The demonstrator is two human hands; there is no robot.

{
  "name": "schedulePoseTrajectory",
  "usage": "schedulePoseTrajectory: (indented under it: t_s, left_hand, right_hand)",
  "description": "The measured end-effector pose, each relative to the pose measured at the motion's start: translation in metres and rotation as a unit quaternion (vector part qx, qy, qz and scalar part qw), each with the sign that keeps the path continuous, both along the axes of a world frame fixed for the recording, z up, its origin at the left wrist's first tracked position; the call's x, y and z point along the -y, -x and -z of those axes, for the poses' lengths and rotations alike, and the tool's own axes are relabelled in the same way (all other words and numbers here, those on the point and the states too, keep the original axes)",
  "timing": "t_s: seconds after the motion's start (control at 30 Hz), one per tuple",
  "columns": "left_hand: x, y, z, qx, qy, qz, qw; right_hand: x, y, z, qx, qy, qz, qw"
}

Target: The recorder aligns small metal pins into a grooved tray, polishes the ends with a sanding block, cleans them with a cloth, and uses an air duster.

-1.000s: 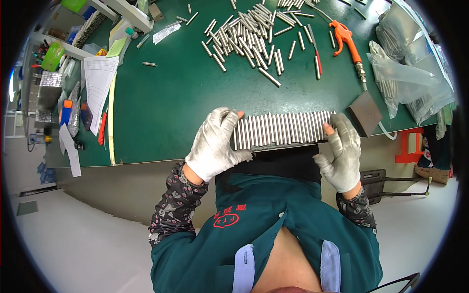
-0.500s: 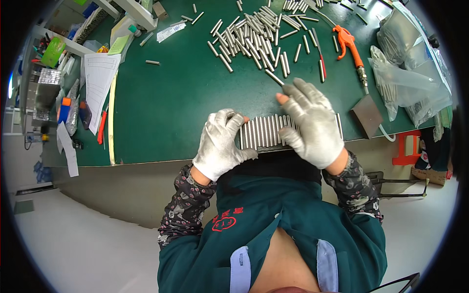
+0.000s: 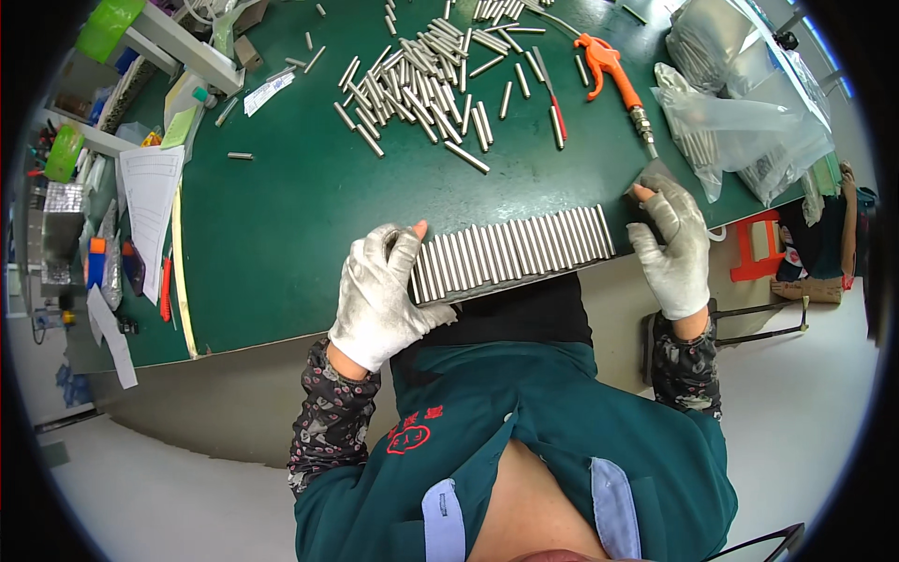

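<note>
A row of polished steel pins (image 3: 510, 248) lies side by side along the near table edge, on a dark flat support that shows only as a thin strip. My left hand (image 3: 379, 295), in a pale glove with bare fingertips showing, is closed about the left end of this row, thumb at the front and fingers behind. Off the row's right end, my gloved right hand (image 3: 676, 245) is open, thumb apart from its fingers. Its fingertips reach a dark metal block (image 3: 654, 172), which they partly cover; whether they grip it I cannot tell.
A heap of loose steel pins (image 3: 421, 84) covers the table's far middle. An orange air blow gun (image 3: 607, 67) and red-handled tool (image 3: 556, 112) lie right of it. Plastic bags of pins (image 3: 749, 131) sit far right; papers (image 3: 150, 206) and a red cutter (image 3: 166, 288) at left.
My right hand has left the row of pins and moved right to the metal block, uncovering the row. My left hand stays at the row's left end. The whole view has shifted and tilted.
</note>
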State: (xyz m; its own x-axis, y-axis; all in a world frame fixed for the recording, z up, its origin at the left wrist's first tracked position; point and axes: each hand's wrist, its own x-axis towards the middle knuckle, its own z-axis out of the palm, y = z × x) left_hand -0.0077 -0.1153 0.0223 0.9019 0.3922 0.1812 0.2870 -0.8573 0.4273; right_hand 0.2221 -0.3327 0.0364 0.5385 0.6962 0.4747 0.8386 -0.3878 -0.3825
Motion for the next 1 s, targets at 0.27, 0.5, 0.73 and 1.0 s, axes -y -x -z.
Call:
schedulePoseTrajectory:
  t_s: [0.27, 0.5, 0.73, 1.0]
  left_hand:
    - [0.002, 0.007, 0.005, -0.029, -0.036, 0.002, 0.999]
    - [0.003, 0.000, 0.003, 0.000, -0.059, 0.021, 0.998]
    - [0.004, 0.002, 0.002, -0.016, -0.060, -0.008, 0.998]
    - [0.007, 0.005, 0.001, -0.001, -0.052, 0.001, 0.999]
  right_hand:
    - [-0.001, -0.033, -0.013, 0.067, -0.014, 0.028, 0.997]
    - [-0.024, -0.121, -0.024, 0.112, 0.051, 0.103, 0.987]
    - [-0.116, -0.189, -0.027, 0.070, 0.280, 0.219, 0.932]
    - [-0.093, -0.251, 0.023, -0.038, 0.297, 0.337, 0.893]
